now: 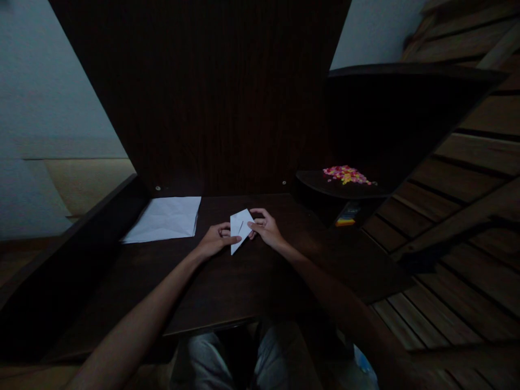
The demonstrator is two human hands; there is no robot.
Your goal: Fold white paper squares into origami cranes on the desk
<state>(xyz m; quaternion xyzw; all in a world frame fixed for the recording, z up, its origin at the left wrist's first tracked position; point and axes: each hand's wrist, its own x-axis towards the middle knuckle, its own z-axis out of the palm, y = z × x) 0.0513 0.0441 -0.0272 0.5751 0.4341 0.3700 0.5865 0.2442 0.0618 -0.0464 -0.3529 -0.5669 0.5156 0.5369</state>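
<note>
A folded piece of white paper (240,223), shaped like a kite with its point downward, is held between both hands above the dark desk (227,292). My left hand (215,240) pinches its lower left edge, thumb on top. On the right side, my right hand (266,228) grips it with the thumb on the front face and the other fingers partly behind. A dark slit or gap between the folds runs slantwise across the middle of the paper. The fingers behind it are partly hidden.
A stack of white paper sheets (166,218) lies at the desk's back left. On a small corner shelf (312,181) to the right sits a pile of small pink, red and yellow pieces (347,174). A raised dark panel (219,97) closes off the back.
</note>
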